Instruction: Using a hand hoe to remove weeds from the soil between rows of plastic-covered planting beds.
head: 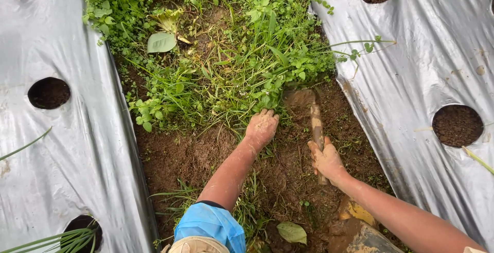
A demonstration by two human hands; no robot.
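Plastic sheets: silver mulch sheets [422,67] with round planting holes flank the furrow.
Weeds: green weeds [226,62] fill the furrow's far half.
Left hand [261,127]: fingers clenched on weeds at the patch's near edge.
Right hand [325,159]: clamped around a muddy hoe [310,113], blade in soil beside the weeds.
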